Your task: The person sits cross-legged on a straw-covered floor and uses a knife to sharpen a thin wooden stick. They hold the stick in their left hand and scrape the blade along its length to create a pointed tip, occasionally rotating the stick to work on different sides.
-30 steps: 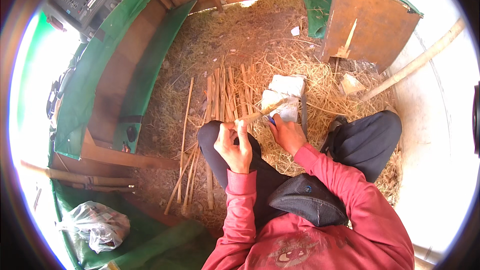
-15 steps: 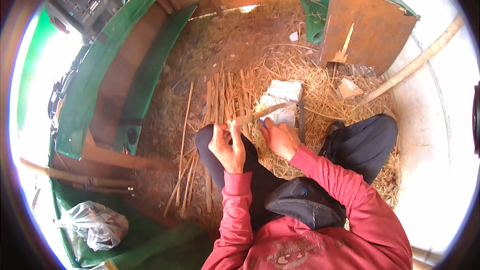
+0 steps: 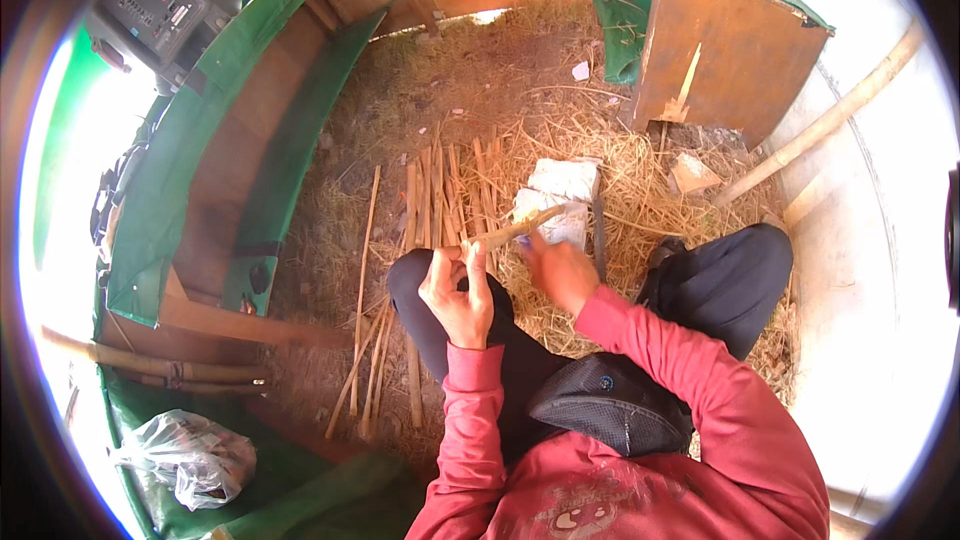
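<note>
Over my lap, my left hand (image 3: 457, 295) pinches one end of a light-brown bamboo strip (image 3: 510, 232) between thumb and fingers. The strip slants up and to the right, its far end over a white block. Close against its lower side is my right hand (image 3: 562, 275), closed and slightly blurred. It grips a small tool with a blue handle (image 3: 524, 240); the tool's working end cannot be made out. Beyond my left knee lie several split bamboo strips (image 3: 428, 190) side by side on the ground, and more lie to the left of that knee.
Straw and shavings (image 3: 625, 165) cover the ground around white blocks (image 3: 563, 180). A wooden box (image 3: 730, 50) with a green cover stands at the far right, near a leaning pole (image 3: 830, 115). A green-edged bench (image 3: 270, 180), a speaker (image 3: 160, 10) and a plastic bag (image 3: 195, 455) are on the left.
My right hand has shifted slightly to the left along the bamboo strip and is blurred. The strip's far end has moved a little left. My left hand keeps its pinch.
</note>
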`<act>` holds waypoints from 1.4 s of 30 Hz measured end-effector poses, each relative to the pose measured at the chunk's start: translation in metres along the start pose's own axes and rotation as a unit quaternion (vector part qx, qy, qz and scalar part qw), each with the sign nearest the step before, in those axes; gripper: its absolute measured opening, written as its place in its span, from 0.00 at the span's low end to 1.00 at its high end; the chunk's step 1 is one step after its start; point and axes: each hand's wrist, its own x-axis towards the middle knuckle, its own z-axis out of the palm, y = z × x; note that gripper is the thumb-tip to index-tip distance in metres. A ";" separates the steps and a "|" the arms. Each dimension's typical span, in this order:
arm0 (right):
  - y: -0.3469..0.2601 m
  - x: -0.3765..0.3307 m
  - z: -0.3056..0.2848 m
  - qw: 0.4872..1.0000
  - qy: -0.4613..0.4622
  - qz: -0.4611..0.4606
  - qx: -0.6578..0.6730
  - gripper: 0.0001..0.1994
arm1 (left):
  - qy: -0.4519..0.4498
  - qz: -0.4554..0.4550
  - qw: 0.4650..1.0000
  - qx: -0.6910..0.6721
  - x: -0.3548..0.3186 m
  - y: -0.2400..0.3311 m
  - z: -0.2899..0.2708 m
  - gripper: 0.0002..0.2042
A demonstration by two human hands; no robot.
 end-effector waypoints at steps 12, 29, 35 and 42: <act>0.012 -0.007 0.010 0.999 0.028 0.025 0.031 0.13 | -0.004 0.016 1.000 0.020 -0.005 -0.011 0.001 0.14; -0.005 -0.006 0.001 0.996 -0.033 0.068 0.051 0.16 | -0.009 0.012 1.000 -0.018 -0.008 -0.013 -0.007 0.13; 0.042 -0.001 0.029 0.996 0.006 0.087 -0.026 0.15 | -0.019 0.007 1.000 -0.006 -0.011 -0.010 -0.005 0.12; -0.015 -0.013 -0.007 0.992 0.028 0.000 0.121 0.14 | -0.020 0.019 1.000 -0.007 -0.007 -0.008 -0.008 0.11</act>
